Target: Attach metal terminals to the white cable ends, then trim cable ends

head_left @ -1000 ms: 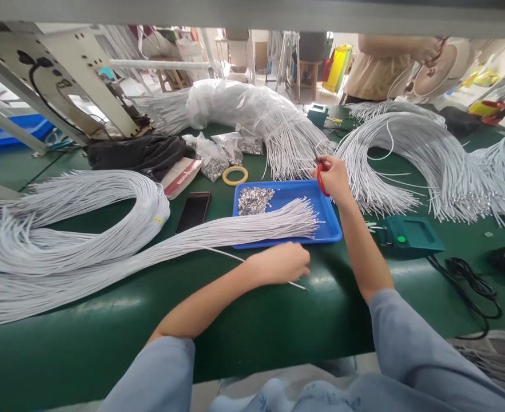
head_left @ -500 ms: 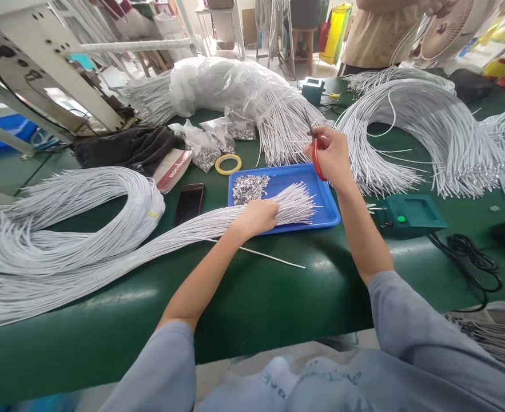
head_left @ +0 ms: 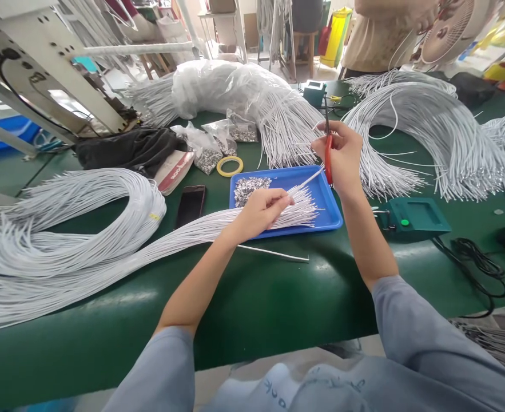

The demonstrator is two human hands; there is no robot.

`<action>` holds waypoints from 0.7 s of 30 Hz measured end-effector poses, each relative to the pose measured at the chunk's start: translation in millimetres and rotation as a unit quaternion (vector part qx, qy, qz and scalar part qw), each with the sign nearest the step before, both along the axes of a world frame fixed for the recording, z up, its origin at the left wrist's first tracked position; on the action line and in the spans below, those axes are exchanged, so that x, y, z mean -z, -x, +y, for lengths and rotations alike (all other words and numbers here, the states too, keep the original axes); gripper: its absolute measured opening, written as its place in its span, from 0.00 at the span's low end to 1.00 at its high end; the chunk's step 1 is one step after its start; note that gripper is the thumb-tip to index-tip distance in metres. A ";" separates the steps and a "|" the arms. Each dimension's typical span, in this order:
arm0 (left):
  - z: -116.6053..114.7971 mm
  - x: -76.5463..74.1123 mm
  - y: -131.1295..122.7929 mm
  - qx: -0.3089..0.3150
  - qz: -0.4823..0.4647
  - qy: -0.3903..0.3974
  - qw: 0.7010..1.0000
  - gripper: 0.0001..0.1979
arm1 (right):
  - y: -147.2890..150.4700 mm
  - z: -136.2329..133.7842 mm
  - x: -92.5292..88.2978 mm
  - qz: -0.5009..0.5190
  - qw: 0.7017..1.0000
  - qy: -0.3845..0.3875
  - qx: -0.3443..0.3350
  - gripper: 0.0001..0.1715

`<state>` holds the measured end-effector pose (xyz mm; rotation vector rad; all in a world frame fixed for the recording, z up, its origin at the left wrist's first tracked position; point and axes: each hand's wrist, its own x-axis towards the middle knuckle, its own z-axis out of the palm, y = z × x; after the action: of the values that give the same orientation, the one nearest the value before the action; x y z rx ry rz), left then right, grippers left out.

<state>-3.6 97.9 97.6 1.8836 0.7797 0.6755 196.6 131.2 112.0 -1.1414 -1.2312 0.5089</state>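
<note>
My left hand (head_left: 263, 213) is closed on a few white wires, just above the long bundle of white wires (head_left: 205, 225). The bundle's cut ends lie over a blue tray (head_left: 331, 207), which also holds a pile of small metal terminals (head_left: 249, 189). My right hand (head_left: 342, 151) holds red-handled scissors (head_left: 328, 157), blades pointing up and away. A thin wire strand runs from my left hand toward the right fingertips; whether those fingers pinch it is hard to tell. One loose wire (head_left: 278, 253) lies on the green table in front of the tray.
Around the tray are a phone (head_left: 191, 206), yellow tape (head_left: 229, 166), bags of terminals (head_left: 205, 151) and a green device (head_left: 417, 217). Coiled wires (head_left: 441, 126) lie at the right, more (head_left: 136, 197) at the left. A person (head_left: 374, 37) stands across the table.
My left hand has let go of the main bundle, risen slightly and taken hold of a few wires. My right hand has shifted right, with the scissors turned more upright.
</note>
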 end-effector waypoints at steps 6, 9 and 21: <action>-60.6 -32.5 11.6 0.116 -0.176 0.158 0.965 0.13 | 14.3 -17.4 -6.8 0.059 0.996 0.012 -0.069 0.15; -80.6 -38.6 16.7 0.194 -0.182 0.189 0.945 0.12 | 29.2 -32.7 -9.2 0.060 0.989 0.015 -0.138 0.16; -28.9 -22.8 5.0 -0.135 -0.268 -0.037 0.953 0.13 | 46.4 -65.9 -12.5 0.096 0.968 0.003 -0.233 0.14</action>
<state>-8.6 69.0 120.4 1.5536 0.6610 1.3359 150.2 65.2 124.5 -0.7801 -1.3274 0.9556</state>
